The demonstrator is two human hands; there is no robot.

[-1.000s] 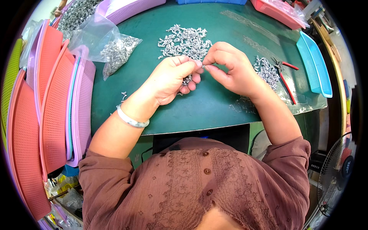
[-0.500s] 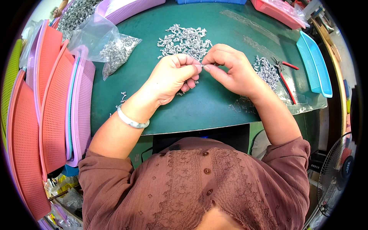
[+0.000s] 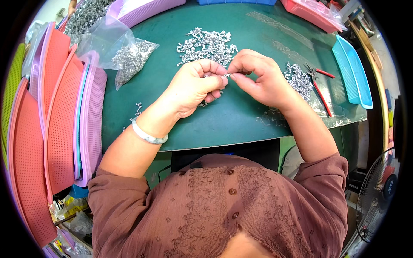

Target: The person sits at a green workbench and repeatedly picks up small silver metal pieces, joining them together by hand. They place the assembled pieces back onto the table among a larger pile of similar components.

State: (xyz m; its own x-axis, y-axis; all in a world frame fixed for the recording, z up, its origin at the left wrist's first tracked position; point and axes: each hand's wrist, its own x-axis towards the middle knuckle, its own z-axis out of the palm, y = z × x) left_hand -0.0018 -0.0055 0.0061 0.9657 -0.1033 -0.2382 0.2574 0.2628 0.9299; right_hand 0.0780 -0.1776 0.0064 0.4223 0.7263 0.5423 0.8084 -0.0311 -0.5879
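Because the small silvery metal piece point(image 3: 227, 75) is so slight, it all but vanishes between the fingertips of the two hands, held over the middle of the bench point(image 3: 241, 124). The left hand point(image 3: 193, 84) pinches it from one side, thumb against forefinger, and the right hand point(image 3: 257, 76) closes on it from the other; whether it is one part or two joined is too small to tell. Work this fine probably calls for a light, steady pinch close to the contact point, with the left hand as anchor and the right making only short movements, so that nothing springs away.

Both wrists sit above the bench, elbows wide, forearms converging so that the fingertips nearly touch. The left palm turns partly inward, its lower fingers curled over loose bits; the right shows its back, thumb beneath.

Just beyond the hands spreads a heap of similar pieces point(image 3: 206, 45). Beside the right forearm lies a smaller heap point(image 3: 298, 81), next to red-handled pliers point(image 3: 315, 80); farther right stands a blue basket point(image 3: 352, 73).
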